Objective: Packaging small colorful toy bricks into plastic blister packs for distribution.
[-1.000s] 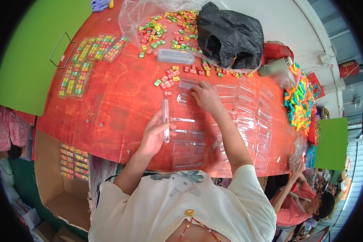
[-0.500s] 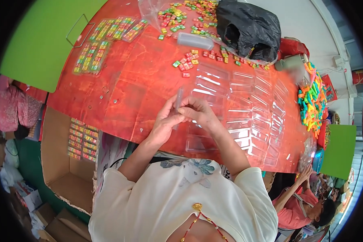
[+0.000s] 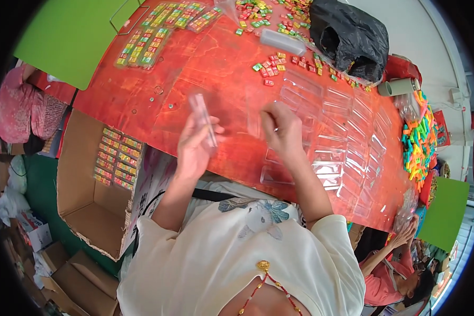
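My left hand (image 3: 193, 145) is closed around a narrow clear plastic piece (image 3: 205, 120), blurred and held tilted above the red table (image 3: 195, 63). To its right my right hand (image 3: 282, 124) is raised with curled fingers. A faint transparent blur shows by its fingertips, too smeared to make out. Beside and under that forearm lie several rows of clear plastic trays (image 3: 329, 155). Beyond the hands is a small heap of red, yellow and green square pieces (image 3: 271, 67). Filled clear packs of such pieces (image 3: 142, 47) lie at the far left.
A black plastic bag (image 3: 347, 37) and a clear oblong box (image 3: 283, 42) stand at the back. Colourful plastic pieces (image 3: 418, 142) are heaped at the right, near a co-worker (image 3: 392, 284). An open cardboard box (image 3: 89, 195) with filled packs stands at the left below the table edge.
My hands have moved apart: the left went left with the clear plastic piece, the right moved to the right. The view has shifted, so the table appears farther right.
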`<action>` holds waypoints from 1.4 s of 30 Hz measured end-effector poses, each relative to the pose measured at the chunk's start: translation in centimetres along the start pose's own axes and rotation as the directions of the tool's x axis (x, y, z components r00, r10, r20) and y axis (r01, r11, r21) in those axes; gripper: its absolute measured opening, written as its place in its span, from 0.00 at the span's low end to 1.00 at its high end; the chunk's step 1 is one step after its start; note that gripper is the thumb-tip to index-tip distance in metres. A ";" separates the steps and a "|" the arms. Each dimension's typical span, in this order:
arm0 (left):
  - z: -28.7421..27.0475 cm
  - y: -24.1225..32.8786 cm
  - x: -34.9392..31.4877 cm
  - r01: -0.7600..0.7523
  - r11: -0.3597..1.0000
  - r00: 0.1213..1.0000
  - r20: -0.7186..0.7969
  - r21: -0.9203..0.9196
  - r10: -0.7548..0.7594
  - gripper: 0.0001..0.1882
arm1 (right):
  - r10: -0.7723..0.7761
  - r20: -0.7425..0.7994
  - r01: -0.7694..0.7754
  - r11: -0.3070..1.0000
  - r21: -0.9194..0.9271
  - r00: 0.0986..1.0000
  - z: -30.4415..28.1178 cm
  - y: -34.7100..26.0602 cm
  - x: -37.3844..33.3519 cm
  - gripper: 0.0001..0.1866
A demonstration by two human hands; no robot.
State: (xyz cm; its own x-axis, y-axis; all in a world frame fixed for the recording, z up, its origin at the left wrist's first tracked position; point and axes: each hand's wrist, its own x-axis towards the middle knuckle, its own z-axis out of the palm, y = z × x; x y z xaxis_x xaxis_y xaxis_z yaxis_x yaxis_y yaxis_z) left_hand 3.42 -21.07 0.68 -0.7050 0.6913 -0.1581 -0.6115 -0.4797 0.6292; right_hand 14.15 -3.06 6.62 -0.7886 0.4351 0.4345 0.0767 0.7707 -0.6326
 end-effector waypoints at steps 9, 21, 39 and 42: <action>0.3 2.0 -1.6 -0.060 0.992 0.998 0.019 0.107 0.058 0.22 | -0.197 0.389 0.310 0.917 -0.252 0.900 3.6 -2.8 -4.4 0.07; 2.6 -0.4 -1.2 0.117 0.954 0.961 0.212 0.276 -0.179 0.35 | 0.208 0.495 -0.518 0.558 0.649 0.844 2.0 -2.6 -1.6 0.06; 0.4 0.2 0.3 0.078 0.997 0.984 0.161 -0.025 -0.073 0.23 | 0.312 0.079 -0.321 0.930 0.176 0.947 -0.8 0.2 0.7 0.04; 0.1 0.9 0.5 -0.012 0.998 0.991 0.131 0.059 0.004 0.24 | -0.188 0.100 0.211 0.926 -0.314 0.977 0.2 -0.6 0.7 0.04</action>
State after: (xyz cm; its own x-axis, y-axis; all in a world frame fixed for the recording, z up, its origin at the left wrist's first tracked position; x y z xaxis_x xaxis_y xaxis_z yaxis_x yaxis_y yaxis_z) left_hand 2.59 -21.12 1.28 -0.6544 0.7541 -0.0550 -0.5811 -0.4551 0.6747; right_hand 13.39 -3.30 7.19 -0.8458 0.2333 0.4797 0.0963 0.9513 -0.2929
